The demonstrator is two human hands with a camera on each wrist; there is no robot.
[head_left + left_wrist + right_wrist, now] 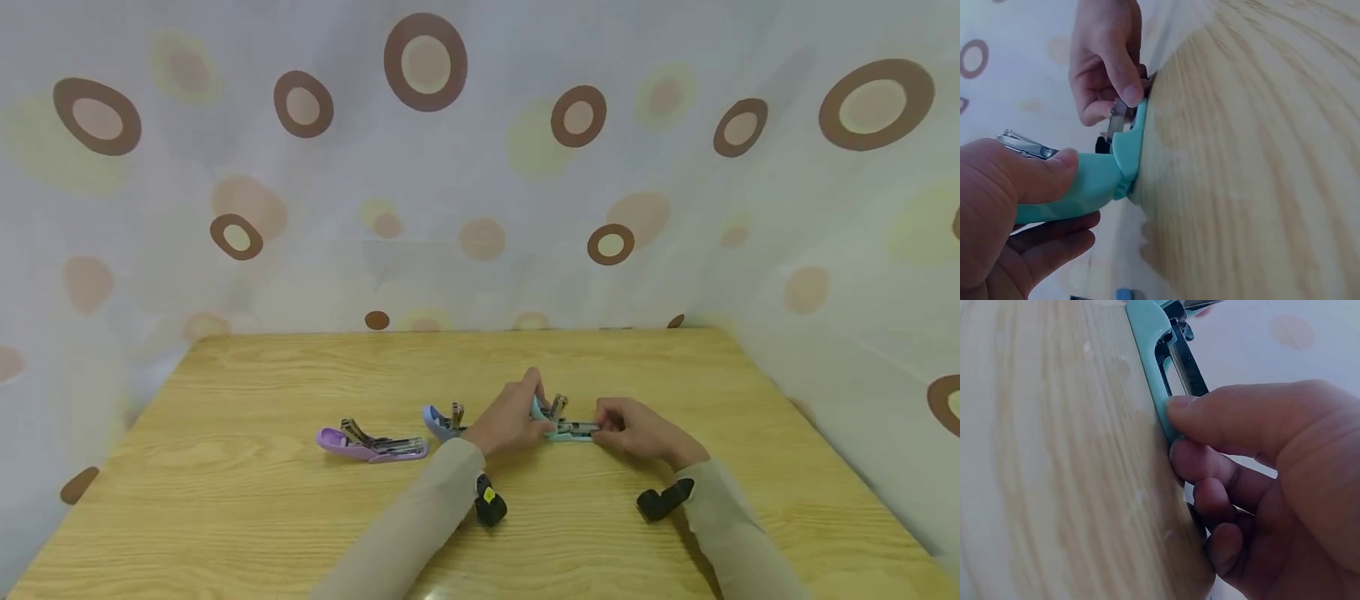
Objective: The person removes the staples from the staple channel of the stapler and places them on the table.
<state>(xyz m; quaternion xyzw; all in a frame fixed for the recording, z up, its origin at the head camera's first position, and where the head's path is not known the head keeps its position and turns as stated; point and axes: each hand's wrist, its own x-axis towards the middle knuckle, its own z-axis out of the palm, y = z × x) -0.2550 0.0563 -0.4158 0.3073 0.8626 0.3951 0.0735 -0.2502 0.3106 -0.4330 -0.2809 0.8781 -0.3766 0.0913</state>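
A mint-green stapler (573, 436) lies opened out on the table, its top cover tipped back and the metal magazine showing. My left hand (512, 419) grips the cover end, thumb on one side and fingers on the other, as the left wrist view shows with the green cover (1088, 181). At the opposite end, my right hand (637, 429) pinches the tip of the base between thumb and fingers. In the right wrist view the thumb (1210, 419) presses on the green base (1150, 356) beside the dark magazine rail.
Left of my left hand is a blue stapler (441, 423), opened too and partly hidden by that hand. Farther left a purple stapler (371, 450) lies opened out. The wooden table (247, 517) meets a patterned curtain (480, 167) at its back edge.
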